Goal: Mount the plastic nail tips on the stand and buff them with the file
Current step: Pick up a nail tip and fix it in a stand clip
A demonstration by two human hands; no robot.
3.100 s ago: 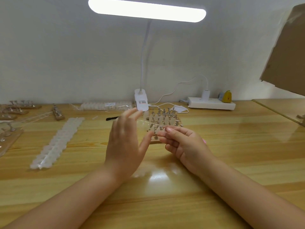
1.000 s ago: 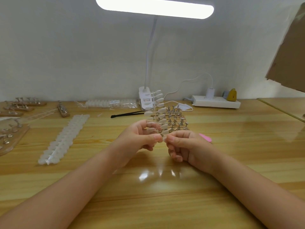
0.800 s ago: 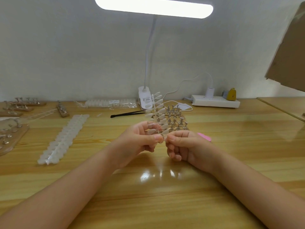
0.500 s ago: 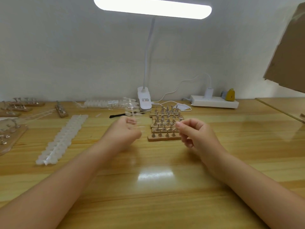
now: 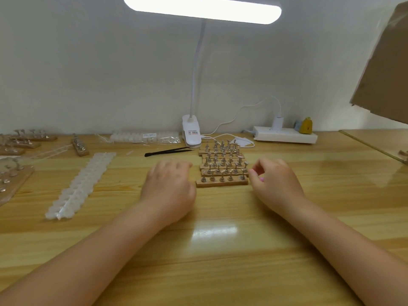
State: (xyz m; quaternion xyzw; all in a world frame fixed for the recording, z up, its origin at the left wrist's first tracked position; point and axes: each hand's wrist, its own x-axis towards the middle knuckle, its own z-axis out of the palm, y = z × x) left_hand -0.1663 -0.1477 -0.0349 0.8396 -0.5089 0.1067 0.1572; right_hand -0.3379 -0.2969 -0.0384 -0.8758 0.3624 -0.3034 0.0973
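Flanking the wooden stand (image 5: 221, 171) of bare pegs, the left hand (image 5: 170, 186) and right hand (image 5: 276, 182) curl, contents unclear, so a tiny tip, if one is pinched, might slip and scatter across the table (image 5: 220, 250)

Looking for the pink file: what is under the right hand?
A pink sliver peeks out beneath the right hand, beside the stands; the hand covers the rest.

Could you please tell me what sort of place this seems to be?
Probably a nail-tip craft workbench: a wooden table with pegged wooden stands, strips of plastic nail tips and a clip-on desk lamp.
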